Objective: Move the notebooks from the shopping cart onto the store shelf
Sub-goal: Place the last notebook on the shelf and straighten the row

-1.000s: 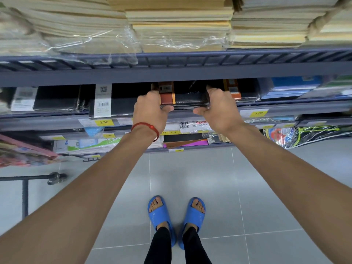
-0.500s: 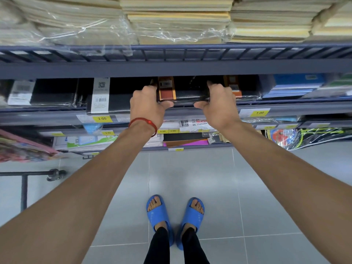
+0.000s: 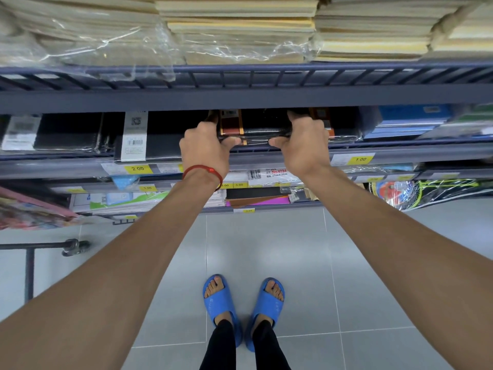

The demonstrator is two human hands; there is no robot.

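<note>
A stack of black notebooks [image 3: 256, 129] wrapped in shiny plastic, with orange-brown label bands, sits at the front of the grey store shelf [image 3: 400, 153]. My left hand [image 3: 204, 148], with a red string on its wrist, grips the stack's left end, thumb under and fingers over it. My right hand [image 3: 306, 142] grips the right end the same way. More black notebooks [image 3: 66, 133] lie to the left on the same shelf. Only a bar and wheel of the shopping cart [image 3: 72, 247] show at the lower left.
The shelf above [image 3: 240, 94] overhangs closely and carries stacks of cream paper pads [image 3: 240, 28]. Blue notebooks [image 3: 405, 121] lie right of the stack. Lower shelves hold paper goods and yellow price tags [image 3: 137, 169]. My feet in blue slides [image 3: 221, 303] stand on grey tiles.
Both hands keep their grip on the stack and sit slightly deeper under the upper shelf. The view has shifted a little upward.
</note>
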